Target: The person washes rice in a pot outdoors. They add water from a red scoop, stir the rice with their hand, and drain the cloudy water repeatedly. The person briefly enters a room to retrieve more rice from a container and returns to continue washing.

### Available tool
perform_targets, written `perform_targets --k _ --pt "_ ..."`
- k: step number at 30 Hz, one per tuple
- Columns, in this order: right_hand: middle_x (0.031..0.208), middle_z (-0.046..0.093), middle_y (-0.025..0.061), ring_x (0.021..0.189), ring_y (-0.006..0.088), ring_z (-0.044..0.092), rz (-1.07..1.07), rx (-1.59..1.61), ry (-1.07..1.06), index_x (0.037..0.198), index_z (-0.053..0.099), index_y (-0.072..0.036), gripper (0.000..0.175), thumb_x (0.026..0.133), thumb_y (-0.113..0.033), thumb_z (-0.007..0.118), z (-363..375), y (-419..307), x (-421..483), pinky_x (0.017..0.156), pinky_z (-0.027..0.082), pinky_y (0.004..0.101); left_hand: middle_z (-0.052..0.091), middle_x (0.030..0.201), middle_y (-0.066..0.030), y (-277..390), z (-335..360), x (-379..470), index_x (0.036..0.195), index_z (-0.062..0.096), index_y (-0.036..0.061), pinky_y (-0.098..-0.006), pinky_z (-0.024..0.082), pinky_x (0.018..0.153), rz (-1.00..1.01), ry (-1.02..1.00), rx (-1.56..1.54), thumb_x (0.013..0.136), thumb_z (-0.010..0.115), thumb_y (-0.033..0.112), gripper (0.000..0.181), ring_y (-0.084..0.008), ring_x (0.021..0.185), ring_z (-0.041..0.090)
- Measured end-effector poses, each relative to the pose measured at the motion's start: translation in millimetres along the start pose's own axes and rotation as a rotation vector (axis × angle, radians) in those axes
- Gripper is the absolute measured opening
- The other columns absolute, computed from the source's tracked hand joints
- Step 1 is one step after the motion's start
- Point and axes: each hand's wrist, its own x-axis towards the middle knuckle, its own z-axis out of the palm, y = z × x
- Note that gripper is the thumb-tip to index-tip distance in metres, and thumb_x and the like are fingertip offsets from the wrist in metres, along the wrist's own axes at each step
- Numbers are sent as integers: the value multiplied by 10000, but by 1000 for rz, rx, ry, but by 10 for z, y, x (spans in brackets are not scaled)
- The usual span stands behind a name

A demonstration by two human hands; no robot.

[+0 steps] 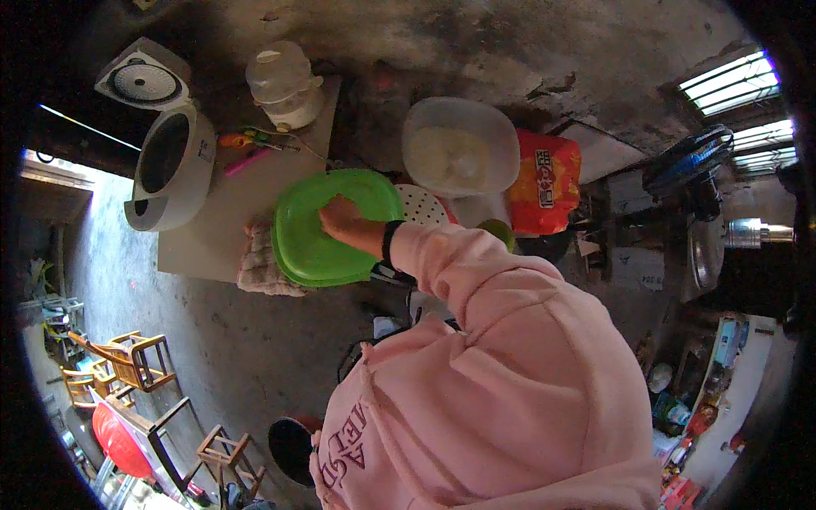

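Note:
My right hand (343,217), wearing a black wristband, is at the middle of a green plastic lid (306,248), its fingers curled against the top surface. Whether those fingers grip anything is hidden. The lid overlaps the near edge of the table (197,252), beside a folded plush cloth (261,264). Low at my left side, my left hand (315,441) holds the rim of a dark round pot (290,451); most of that hand is hidden by the pink sleeve. Beyond the lid stands an uncovered translucent bin (462,115) with pale grain-like contents.
On the table are a rice cooker (201,172) with its lid raised, a clear-topped appliance (284,89) and a pink stick (247,162). A perforated white plate (421,203), a red bag (548,185) and a green cup (496,231) lie right. Wooden stools (143,360) stand left.

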Motion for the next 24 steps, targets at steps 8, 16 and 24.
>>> perform_targets --k 8,16,24 --pt "1151 455 217 1027 365 465 -45 87 412 1087 552 -64 457 734 -343 633 -104 58 -249 834 425 452 608 818 -142 -90 87 -221 819 555 -39 -336 484 620 27 14 115 669 633 91 213 -251 680 573" --pt "738 582 88 653 219 558 545 247 423 801 616 -65 176 799 -206 509 -824 3396 -295 609 465 337 606 813 -144 26 327 -657 811 549 -41 -333 485 619 186 54 354 666 635 87 212 -252 675 573" --pt "797 568 60 651 182 506 273 725 179 959 598 -31 346 741 -293 656 -275 4204 -379 554 420 316 605 804 -145 346 269 -952 793 544 -40 -332 486 618 449 90 593 659 639 87 208 -253 669 573"
